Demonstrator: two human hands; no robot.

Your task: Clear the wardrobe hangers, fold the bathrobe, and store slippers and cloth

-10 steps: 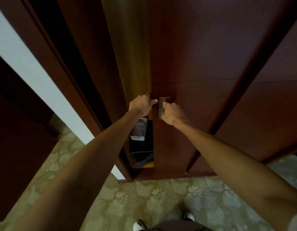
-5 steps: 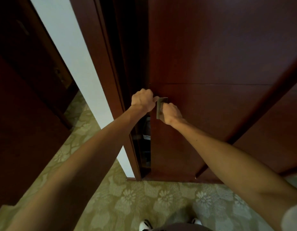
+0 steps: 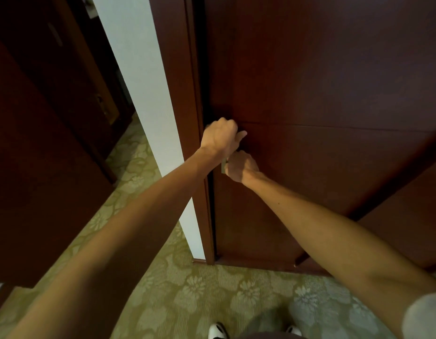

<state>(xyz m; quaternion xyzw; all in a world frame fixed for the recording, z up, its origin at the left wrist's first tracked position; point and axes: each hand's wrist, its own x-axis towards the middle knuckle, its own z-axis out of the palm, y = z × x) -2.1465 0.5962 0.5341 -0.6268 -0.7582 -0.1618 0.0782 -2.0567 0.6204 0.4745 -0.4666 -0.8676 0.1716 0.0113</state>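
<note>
Your left hand (image 3: 220, 139) is curled around the left edge of the dark red wardrobe door (image 3: 322, 94), thumb poking out to the right over the panel. Your right hand (image 3: 241, 167) sits just below it, touching it, fingers curled on the small metal handle (image 3: 223, 166), which is mostly hidden. The door sits against the frame (image 3: 200, 209) with only a thin dark gap. There's floral carpet (image 3: 187, 297) underfoot and white shoe tips (image 3: 218, 330) at the bottom edge.

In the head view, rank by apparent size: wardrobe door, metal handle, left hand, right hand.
1. wardrobe door
2-3. left hand and right hand: look alike, unranked
4. metal handle, mostly covered by both hands
</note>
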